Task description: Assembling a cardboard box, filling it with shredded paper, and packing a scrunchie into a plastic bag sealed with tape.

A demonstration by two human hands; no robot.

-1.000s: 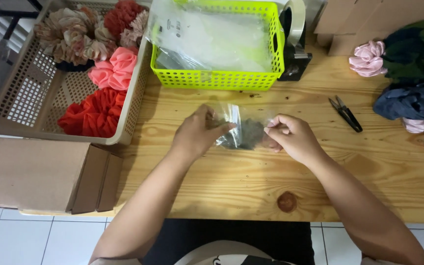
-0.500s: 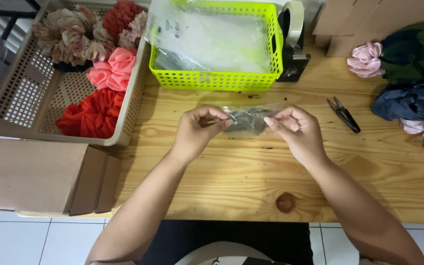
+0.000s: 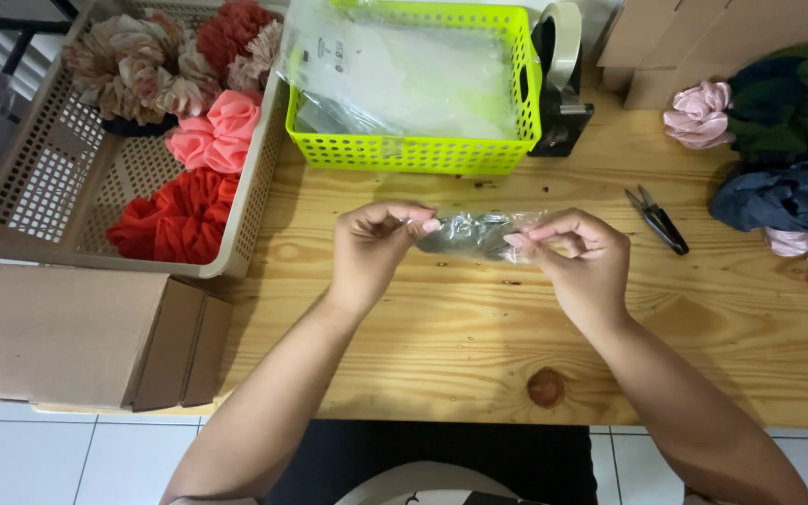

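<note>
Between the fingertips of both hands stretches a small clear plastic bag with something dark grey folded inside (image 3: pixel 475 234); what the dark thing is cannot be told through the crinkled film. The left hand (image 3: pixel 376 248) pinches the bag's left end, thumb and forefinger closed tight on the film, the other fingers curled under. The right hand (image 3: pixel 577 257) pinches the right end in the same way, fingertips pressed together on the plastic. The bag hangs level between the two grips, just above the pale wooden tabletop with a dark knot (image 3: pixel 479 346).

Just beyond the fingers, farther from the person, stands a lime-green perforated plastic basket (image 3: pixel 413 154) filled with clear plastic bags. To the right of it, beyond the right fingers, sits a black tape dispenser with a roll of tape (image 3: pixel 561 84). Right of the right hand, near but apart, lie small black thread snips (image 3: pixel 656 218). Farther right is a heap of fabric scrunchies in pink, dark green and navy (image 3: pixel 778 150).

Left of the left fingers, well apart, a beige perforated plastic tray (image 3: pixel 39 178) holds red, pink and tan scrunchies. Nearer the person on that side lies a flat brown cardboard box (image 3: pixel 67 332).
</note>
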